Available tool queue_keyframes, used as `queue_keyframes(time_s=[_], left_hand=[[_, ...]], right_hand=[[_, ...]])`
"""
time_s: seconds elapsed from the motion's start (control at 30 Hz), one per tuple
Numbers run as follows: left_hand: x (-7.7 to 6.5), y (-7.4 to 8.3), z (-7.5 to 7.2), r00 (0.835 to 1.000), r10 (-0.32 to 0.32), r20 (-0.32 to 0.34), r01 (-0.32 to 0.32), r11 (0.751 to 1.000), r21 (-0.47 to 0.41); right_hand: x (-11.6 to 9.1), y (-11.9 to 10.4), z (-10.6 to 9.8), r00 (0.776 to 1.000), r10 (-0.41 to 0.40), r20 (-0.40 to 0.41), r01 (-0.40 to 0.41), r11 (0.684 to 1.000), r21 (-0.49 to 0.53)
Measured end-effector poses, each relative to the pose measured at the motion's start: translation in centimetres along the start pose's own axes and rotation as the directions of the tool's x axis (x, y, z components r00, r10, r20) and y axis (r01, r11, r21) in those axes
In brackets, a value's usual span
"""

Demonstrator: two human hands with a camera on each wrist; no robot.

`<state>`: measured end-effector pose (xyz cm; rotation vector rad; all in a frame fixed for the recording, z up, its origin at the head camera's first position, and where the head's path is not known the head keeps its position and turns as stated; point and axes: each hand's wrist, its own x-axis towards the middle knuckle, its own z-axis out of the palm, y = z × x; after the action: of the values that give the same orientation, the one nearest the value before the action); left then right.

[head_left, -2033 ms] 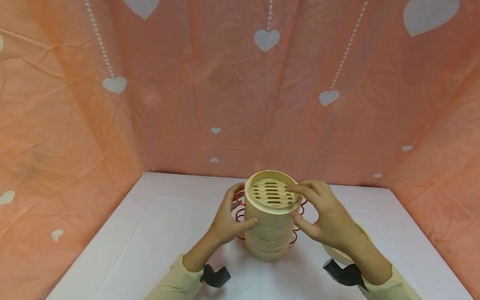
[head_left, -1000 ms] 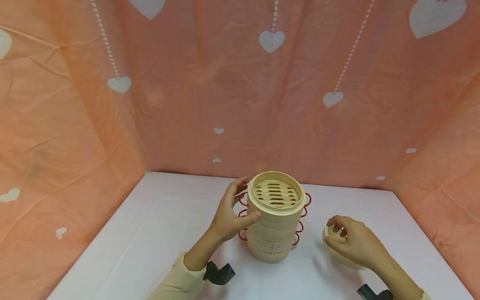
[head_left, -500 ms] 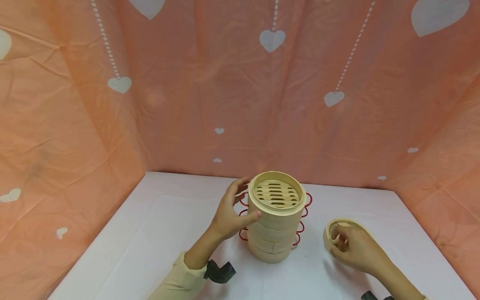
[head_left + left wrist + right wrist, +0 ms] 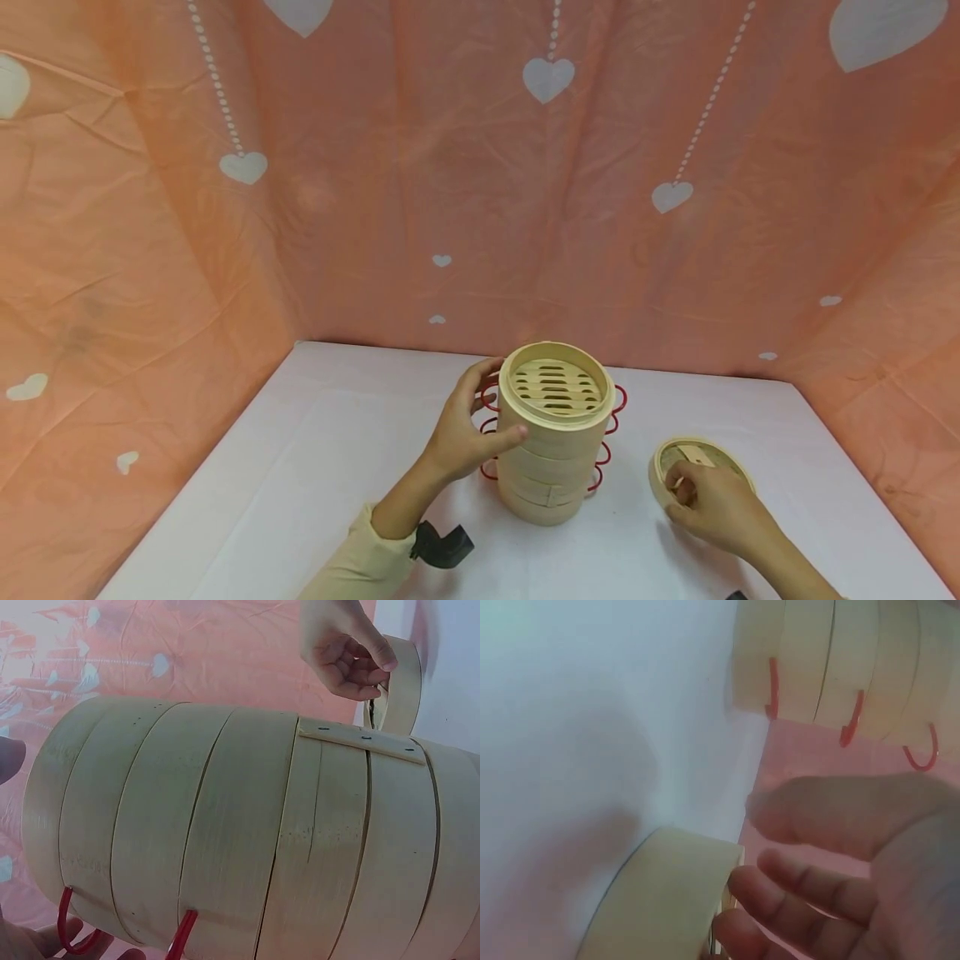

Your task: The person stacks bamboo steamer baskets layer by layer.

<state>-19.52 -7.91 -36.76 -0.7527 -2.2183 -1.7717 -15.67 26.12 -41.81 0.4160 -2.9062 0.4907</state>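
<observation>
A tall bamboo steamer (image 4: 552, 454) with stacked tiers, a slatted top and red loops down its sides stands upright on the white table. My left hand (image 4: 457, 429) holds it at its left side, thumb across the front and fingers round behind; their tips show beside a red loop in the left wrist view. Further right lies a round bamboo lid (image 4: 660, 473), hollow side up, a flat wooden strip across its inside. Over its near rim is my right hand (image 4: 716, 504), fingers loosely bent into the lid. The thumb (image 4: 810, 817) stands apart from them in the right wrist view.
The white table (image 4: 337, 417) ends at a pink-orange sheet (image 4: 480, 208) printed with pale hearts, which rises behind it and at both sides. A dark wrist-worn piece (image 4: 442, 546) sits at the left sleeve cuff.
My right hand left the steamer's top rim and went right and down to the lid. Over the last half second it shifted slightly, and more of the lid's inside shows. The left hand stayed.
</observation>
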Motion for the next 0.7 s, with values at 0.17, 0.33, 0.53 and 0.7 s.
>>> queue_keyframes(time_s=[0.17,0.33,0.53,0.7], left_hand=[[0.09,0.05,0.10,1.000,0.006,0.000,-0.006,1.000,-0.006],[0.12,0.01,0.28,1.000,0.001,0.003,-0.001,1.000,-0.014],[0.18,0.20,0.38,1.000,-0.010,0.008,0.010,1.000,-0.021],[0.36,0.40,0.25,0.999,-0.038,0.029,0.039,0.999,-0.026]], right_hand=[[-0.04,0.19,0.13,1.000,0.022,-0.010,-0.023,1.000,-0.006],[-0.06,0.50,0.15,0.998,0.058,0.011,-0.058,0.998,-0.005],[-0.15,0.74,0.36,0.992,0.111,0.062,-0.110,0.994,-0.018],[-0.16,0.51,0.52,0.990,0.124,0.071,-0.122,0.992,-0.026]])
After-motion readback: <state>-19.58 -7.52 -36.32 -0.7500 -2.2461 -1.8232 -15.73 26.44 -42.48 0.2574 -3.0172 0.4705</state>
